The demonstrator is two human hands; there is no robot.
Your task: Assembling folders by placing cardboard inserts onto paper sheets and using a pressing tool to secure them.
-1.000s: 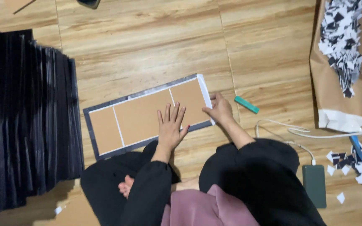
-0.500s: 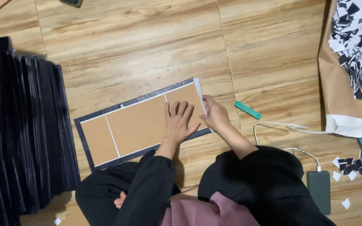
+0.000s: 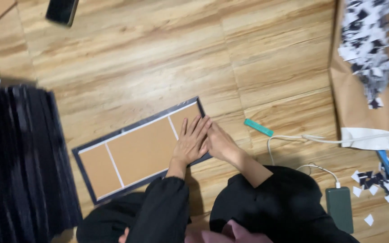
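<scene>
Where a white strip stood along the board's (image 3: pixel 136 150) right edge half a second ago, that edge now shows only the dark border, and both hands have closed in on that end. Left hand (image 3: pixel 191 143) lies flat, fingers straight and together, palm down on the board's right panel. Right hand (image 3: pixel 219 143) presses just beside it at the board's right edge, touching the left hand; neither hand grips anything. Board lies flat on the wooden floor (image 3: pixel 158 58), tilted, brown panels split by white lines. Green tool (image 3: pixel 258 128) rests near the right hand. Brown bag (image 3: pixel 361 103) at right holds black-and-white paper scraps (image 3: pixel 365 40). Black pleated stack (image 3: pixel 19 157) lies at left.
</scene>
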